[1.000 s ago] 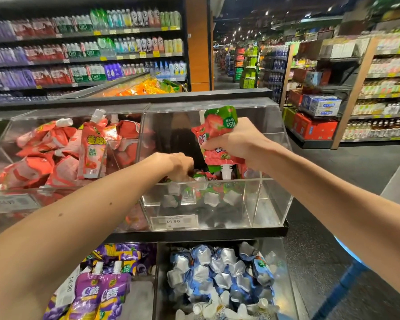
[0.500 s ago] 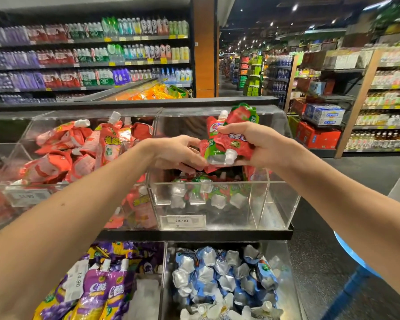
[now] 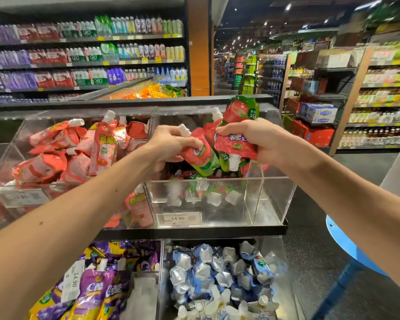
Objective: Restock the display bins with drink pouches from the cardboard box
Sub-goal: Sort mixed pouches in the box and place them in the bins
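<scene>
Gripping, left hand (image 3: 171,144): fingers are curling round a single pouch (image 3: 201,155), red and green, white cap uppermost.
Right hand (image 3: 259,139): is clutching a bunch of pouches (image 3: 239,112), one spout pointing down.
Clear bin (image 3: 273,192): is sitting directly beneath both hands, loose pouches (image 3: 194,188) lying low inside.

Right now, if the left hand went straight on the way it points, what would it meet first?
Probably the pouches gripped by the right hand. The left hand, holding its own pouch, points toward them, though depth is unclear.
</scene>
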### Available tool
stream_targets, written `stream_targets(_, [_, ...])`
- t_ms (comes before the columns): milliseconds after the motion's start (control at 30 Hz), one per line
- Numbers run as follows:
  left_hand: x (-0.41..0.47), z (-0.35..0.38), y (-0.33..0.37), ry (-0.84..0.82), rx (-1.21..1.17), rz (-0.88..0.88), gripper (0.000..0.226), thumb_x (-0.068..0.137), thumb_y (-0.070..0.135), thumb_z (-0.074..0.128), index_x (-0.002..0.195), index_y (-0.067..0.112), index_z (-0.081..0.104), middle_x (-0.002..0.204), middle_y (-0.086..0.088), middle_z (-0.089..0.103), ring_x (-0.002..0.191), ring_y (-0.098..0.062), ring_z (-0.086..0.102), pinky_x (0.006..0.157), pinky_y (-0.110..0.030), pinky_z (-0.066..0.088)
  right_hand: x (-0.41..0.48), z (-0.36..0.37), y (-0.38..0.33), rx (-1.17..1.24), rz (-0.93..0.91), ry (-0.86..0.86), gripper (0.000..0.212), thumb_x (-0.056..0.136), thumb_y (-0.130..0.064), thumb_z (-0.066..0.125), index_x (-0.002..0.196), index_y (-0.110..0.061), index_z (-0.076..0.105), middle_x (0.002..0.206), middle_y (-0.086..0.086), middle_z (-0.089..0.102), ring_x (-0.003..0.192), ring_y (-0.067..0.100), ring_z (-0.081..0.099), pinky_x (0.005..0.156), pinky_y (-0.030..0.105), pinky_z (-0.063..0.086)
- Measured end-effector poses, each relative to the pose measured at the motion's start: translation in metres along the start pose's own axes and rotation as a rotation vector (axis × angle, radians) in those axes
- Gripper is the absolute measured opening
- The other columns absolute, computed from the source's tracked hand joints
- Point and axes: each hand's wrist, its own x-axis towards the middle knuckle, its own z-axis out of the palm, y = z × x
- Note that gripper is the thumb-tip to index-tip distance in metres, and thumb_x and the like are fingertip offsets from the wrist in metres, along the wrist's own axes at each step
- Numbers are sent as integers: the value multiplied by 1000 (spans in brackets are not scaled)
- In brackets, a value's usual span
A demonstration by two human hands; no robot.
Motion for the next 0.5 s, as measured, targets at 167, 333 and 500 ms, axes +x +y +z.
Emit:
stream_targets(167, [-4,16,13,-51,-270,-111,12,92,26,68,100,17,72,91,-4,74,85,-19,70,82,-44,59,7,2,3,4,107,-106,41,82,-17,77,119,-4,65,107,13,75,101,30,72,96,47,54])
stream_targets(333, [1,30,15,29,-401,-193,28,91,34,72,106,10,73,80,-5,76,68,-17,72,74,-41,61,5,8,1,6,231,-182,30,90,-23,67,116,-7,64,109,14,74,98,29,71,92,51,56])
stream_targets(500, [-11,21,11,-189,-362,-353,12,98,20,51,100,11,58,75,-12,67,62,-26,69,60,-44,60,4,10,3,84,269,-148,13,94,-19,62,104,-9,63,104,9,74,94,24,70,85,43,59])
